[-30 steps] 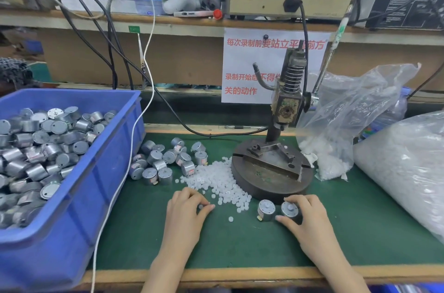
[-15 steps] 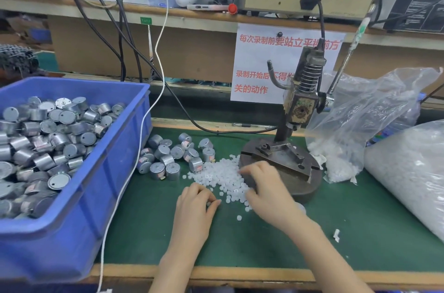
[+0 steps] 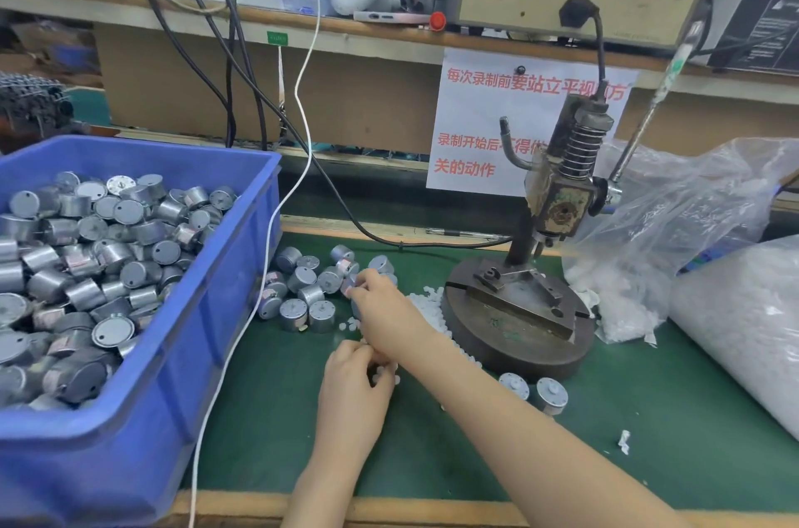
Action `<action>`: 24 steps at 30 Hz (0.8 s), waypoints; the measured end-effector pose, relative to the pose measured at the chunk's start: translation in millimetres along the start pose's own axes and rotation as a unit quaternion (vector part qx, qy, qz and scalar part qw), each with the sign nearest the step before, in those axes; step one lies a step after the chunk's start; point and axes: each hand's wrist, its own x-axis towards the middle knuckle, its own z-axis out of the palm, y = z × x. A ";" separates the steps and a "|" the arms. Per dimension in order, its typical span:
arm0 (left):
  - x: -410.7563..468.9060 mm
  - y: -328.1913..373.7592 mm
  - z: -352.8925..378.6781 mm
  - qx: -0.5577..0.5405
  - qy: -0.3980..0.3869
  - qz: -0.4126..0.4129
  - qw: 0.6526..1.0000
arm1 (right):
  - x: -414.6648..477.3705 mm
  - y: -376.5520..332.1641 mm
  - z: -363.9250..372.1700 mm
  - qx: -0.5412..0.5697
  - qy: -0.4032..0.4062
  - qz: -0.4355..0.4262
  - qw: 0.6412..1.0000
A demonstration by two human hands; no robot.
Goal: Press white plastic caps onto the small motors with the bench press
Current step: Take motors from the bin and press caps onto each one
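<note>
Loose silver motors (image 3: pixel 302 289) lie on the green mat beside the blue bin. My right hand (image 3: pixel 385 311) reaches across to that pile, and its fingertips curl round one motor at the pile's right edge. My left hand (image 3: pixel 350 384) sits just below it, fingers curled on small white caps (image 3: pixel 382 371). More white caps (image 3: pixel 428 302) are scattered between my hands and the bench press (image 3: pixel 519 320), whose round base plate holds nothing. Two motors with white caps on top (image 3: pixel 534 391) stand in front of the press base.
A blue bin (image 3: pixel 181 354) full of motors fills the left side. A white cable (image 3: pixel 259 294) hangs along its right wall. An open plastic bag (image 3: pixel 657 233) and a full bag of caps (image 3: pixel 743 337) lie to the right. The press lever (image 3: pixel 640 129) slants up to the right.
My right hand left the two capped motors in front of the press and moved left over the caps to the loose motor pile. My left hand stayed on the caps.
</note>
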 end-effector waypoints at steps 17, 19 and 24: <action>-1.6 1.1 -2.6 -0.039 0.034 -0.012 0.999 | -29.4 17.7 -7.9 0.025 0.093 0.086 0.992; -1.4 0.9 -2.4 -0.040 0.037 -0.012 0.998 | -44.6 15.0 -4.8 0.140 0.145 0.113 0.973; -1.4 -0.1 -3.1 -0.064 0.053 -0.005 0.997 | -84.2 10.1 2.0 0.271 0.204 0.139 0.930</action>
